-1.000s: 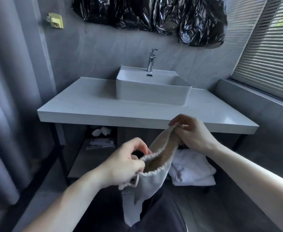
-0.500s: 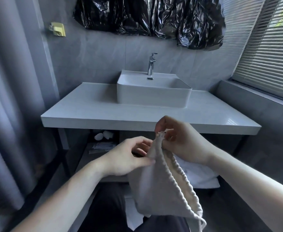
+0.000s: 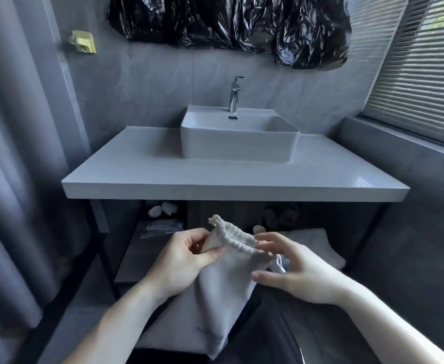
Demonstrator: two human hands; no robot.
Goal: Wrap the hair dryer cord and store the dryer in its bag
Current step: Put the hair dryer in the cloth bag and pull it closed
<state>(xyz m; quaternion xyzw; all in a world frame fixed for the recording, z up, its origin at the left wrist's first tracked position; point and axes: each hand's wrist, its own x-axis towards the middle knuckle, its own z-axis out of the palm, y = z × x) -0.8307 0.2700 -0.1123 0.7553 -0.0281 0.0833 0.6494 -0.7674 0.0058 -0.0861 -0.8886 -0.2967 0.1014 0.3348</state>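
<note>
Hands work a pale drawstring bag [image 3: 223,290] before the vanity [image 3: 236,185]: left hand [image 3: 181,261] pinches its gathered rim, right hand [image 3: 292,266] hovers open-fingered beside it, likely needing to spread the mouth wide; no dryer is visible.

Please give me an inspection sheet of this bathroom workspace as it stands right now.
Surface: white countertop carrying a rectangular basin with a chrome tap.
Job's things: pale drawstring bag held in front of the counter, gathered rim on top; hair dryer not seen.
Clutter: folded white towel and small packets on the lower shelf.
Hands: left hand pinches the bag's rim; right hand has its fingers at the rim's other end, grip unclear.
Cables: nothing seen.
Surroundings: black plastic sheeting on the wall, blinds to the right, curtain to the left.
</note>
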